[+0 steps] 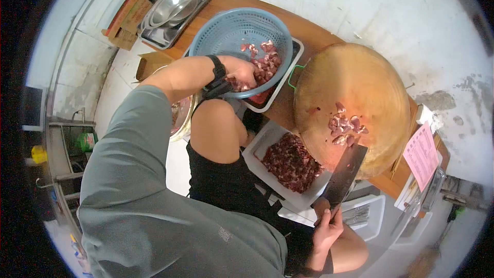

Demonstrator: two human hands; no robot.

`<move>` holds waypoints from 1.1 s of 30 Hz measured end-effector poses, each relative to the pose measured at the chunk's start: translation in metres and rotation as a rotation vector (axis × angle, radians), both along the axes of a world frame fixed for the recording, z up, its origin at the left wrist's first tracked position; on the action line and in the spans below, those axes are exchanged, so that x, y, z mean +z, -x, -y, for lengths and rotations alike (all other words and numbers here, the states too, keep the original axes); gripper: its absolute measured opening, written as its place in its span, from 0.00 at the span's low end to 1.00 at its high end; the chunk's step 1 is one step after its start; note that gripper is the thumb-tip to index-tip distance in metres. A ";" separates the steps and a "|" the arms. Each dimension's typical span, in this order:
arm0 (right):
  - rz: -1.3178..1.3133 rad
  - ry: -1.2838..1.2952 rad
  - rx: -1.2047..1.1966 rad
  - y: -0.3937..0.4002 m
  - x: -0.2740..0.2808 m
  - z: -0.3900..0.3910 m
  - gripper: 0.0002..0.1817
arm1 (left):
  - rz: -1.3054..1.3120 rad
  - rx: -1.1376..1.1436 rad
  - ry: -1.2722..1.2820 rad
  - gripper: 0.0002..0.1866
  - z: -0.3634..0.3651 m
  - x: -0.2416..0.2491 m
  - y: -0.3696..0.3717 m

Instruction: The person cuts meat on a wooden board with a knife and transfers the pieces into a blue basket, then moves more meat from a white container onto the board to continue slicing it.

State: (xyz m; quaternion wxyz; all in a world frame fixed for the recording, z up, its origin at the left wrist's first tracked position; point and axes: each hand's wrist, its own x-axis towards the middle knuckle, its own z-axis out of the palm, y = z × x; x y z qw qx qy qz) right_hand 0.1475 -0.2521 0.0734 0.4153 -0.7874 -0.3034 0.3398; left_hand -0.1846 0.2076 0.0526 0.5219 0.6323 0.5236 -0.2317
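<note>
My left hand (243, 73) reaches down into a blue plastic colander (210, 36). It touches the cut raw meat pieces (266, 68) inside, and its fingertips are hidden from view. Closed around the handle of a cleaver (343, 177) is my right hand (328, 230). The wide blade points up toward a round wooden chopping block (355, 77), its tip at the block's near edge. A small heap of meat pieces (343, 123) lies on the block just beyond the blade.
Below the block, a white tub (257, 146) holds a pile of chopped dark meat (290, 164). Metal bowls (177, 2) stand on a tray at the back left. A pink sheet of paper (421, 157) and a white tray (374, 211) are at the right.
</note>
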 end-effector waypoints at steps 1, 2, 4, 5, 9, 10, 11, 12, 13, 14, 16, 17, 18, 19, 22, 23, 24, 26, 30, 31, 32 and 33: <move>0.000 0.004 0.004 -0.001 -0.001 0.000 0.15 | 0.089 -0.075 -0.051 0.12 -0.003 -0.008 0.005; 0.001 0.007 0.002 -0.001 -0.002 0.000 0.15 | 0.178 -0.149 -0.101 0.12 -0.007 -0.015 0.011; -0.015 0.004 -0.005 0.000 0.000 -0.001 0.13 | 0.220 -0.033 0.017 0.11 -0.010 -0.017 0.013; -0.013 0.009 -0.008 0.000 0.003 -0.001 0.13 | 0.258 0.085 0.131 0.11 -0.011 -0.018 0.014; -0.041 0.061 -0.009 0.002 0.011 -0.007 0.12 | 0.178 -0.131 -0.127 0.12 -0.023 -0.010 0.020; -0.050 0.070 -0.010 0.002 0.010 -0.006 0.12 | 0.257 0.019 -0.051 0.12 -0.023 -0.012 0.021; -0.050 0.070 -0.014 0.002 0.011 -0.004 0.12 | 0.334 0.171 0.028 0.12 -0.022 -0.013 0.022; -0.061 0.081 -0.027 0.007 0.022 -0.012 0.12 | 0.332 0.167 0.026 0.12 -0.021 -0.009 0.023; -0.073 0.089 -0.041 0.010 0.027 -0.016 0.12 | 0.386 0.258 0.042 0.12 -0.022 -0.002 0.025; -0.075 0.083 -0.048 0.008 0.019 -0.014 0.12 | 0.440 0.347 0.060 0.12 -0.022 0.005 0.025; -0.020 -0.036 -0.025 0.003 0.003 -0.005 0.13 | 0.464 0.333 0.068 0.12 -0.019 0.033 0.024; 0.004 -0.019 -0.041 0.003 -0.001 -0.002 0.14 | 0.490 0.329 0.077 0.12 -0.016 0.047 0.018; -0.062 0.014 -0.057 0.009 0.014 -0.010 0.14 | 0.463 0.341 0.076 0.12 -0.012 0.058 0.012; -0.129 0.046 -0.069 0.012 0.034 -0.018 0.15 | 0.468 0.327 0.084 0.12 -0.004 0.073 0.000; -0.142 0.143 -0.059 0.005 0.038 -0.011 0.20 | 0.551 0.328 0.088 0.11 0.039 0.128 -0.044; -0.112 0.112 -0.035 0.003 0.031 -0.007 0.20 | 0.555 0.321 0.085 0.11 0.050 0.137 -0.062; -0.090 0.067 -0.030 0.002 0.022 0.000 0.20 | 0.486 0.192 0.006 0.11 0.058 0.146 -0.079; 0.009 0.004 0.018 -0.001 0.006 0.010 0.21 | 0.456 0.058 -0.076 0.10 0.063 0.133 -0.110; 0.109 -0.078 0.093 0.005 0.022 0.011 0.23 | 0.502 -0.035 -0.440 0.11 0.074 0.059 -0.183; 0.002 0.002 0.064 0.006 0.027 0.014 0.23 | 0.478 -0.111 -0.654 0.13 0.075 0.030 -0.197; 0.041 -0.024 0.086 0.007 0.031 0.014 0.23 | 0.490 -0.121 -0.655 0.13 0.078 0.014 -0.208; 0.039 0.023 0.097 0.008 0.041 0.015 0.23 | 0.437 -0.123 -0.765 0.15 0.084 -0.001 -0.219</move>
